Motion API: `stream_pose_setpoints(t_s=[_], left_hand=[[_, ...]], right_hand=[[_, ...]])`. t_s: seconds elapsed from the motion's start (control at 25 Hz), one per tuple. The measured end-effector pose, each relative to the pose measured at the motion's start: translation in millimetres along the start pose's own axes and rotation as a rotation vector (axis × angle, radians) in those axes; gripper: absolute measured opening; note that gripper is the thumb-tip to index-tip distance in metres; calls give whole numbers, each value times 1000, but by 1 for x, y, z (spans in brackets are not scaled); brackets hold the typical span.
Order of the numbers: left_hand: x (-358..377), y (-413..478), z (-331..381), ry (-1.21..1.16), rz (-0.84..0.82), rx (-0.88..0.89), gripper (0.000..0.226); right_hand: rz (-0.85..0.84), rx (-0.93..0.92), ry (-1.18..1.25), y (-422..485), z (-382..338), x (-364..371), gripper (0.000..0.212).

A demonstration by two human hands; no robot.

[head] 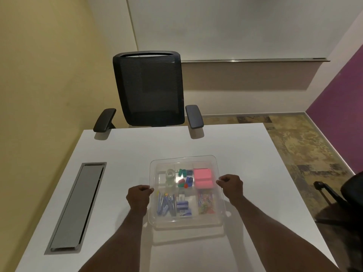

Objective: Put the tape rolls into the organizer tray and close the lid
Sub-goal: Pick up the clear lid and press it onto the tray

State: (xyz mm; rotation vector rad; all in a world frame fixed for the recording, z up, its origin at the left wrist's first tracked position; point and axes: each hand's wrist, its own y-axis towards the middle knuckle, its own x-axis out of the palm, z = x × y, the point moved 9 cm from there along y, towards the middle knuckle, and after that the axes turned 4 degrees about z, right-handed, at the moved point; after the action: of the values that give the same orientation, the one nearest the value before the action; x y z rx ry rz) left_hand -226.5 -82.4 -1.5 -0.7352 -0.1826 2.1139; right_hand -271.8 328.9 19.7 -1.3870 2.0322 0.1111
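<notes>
A clear plastic organizer tray (157, 222) stands on the white table in front of me. A clear lid (182, 160) lies over it, and my two hands hold the lid by its side edges. My left hand (138, 197) pinches the left edge; my right hand (231, 186) pinches the right edge. Through the lid I see two clear tape rolls (170, 176) in the back-left compartment. Other compartments hold coloured clips (184, 178), pink sticky notes (203, 178), blue staplers (183, 208) and paper clips (205, 203).
A grey cable hatch (78, 207) is set into the table's left part. A black mesh office chair (149, 89) stands at the far edge. Another dark chair (349, 191) is at the right, off the table.
</notes>
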Motion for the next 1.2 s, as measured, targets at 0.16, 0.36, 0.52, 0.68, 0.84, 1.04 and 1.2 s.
stream_pose_setpoints(t_s=[0.16, 0.36, 0.52, 0.68, 0.84, 1.04, 1.2], left_hand=[[17, 6, -6, 79, 14, 1, 23], [30, 19, -12, 203, 34, -6, 23], [38, 22, -15, 266, 43, -14, 20], [40, 24, -18, 272, 42, -35, 22], [40, 28, -18, 276, 38, -38, 22], [43, 30, -18, 280, 26, -50, 22], [45, 30, -18, 277, 17, -36, 17]], right_hand=[[30, 54, -72, 11, 13, 15, 16], [17, 97, -104, 22, 21, 29, 14], [23, 122, -107, 27, 26, 34, 15], [12, 133, -118, 30, 29, 36, 15], [13, 138, -113, 31, 31, 38, 13], [10, 149, -114, 31, 33, 42, 14], [-2, 142, -128, 33, 35, 44, 13]])
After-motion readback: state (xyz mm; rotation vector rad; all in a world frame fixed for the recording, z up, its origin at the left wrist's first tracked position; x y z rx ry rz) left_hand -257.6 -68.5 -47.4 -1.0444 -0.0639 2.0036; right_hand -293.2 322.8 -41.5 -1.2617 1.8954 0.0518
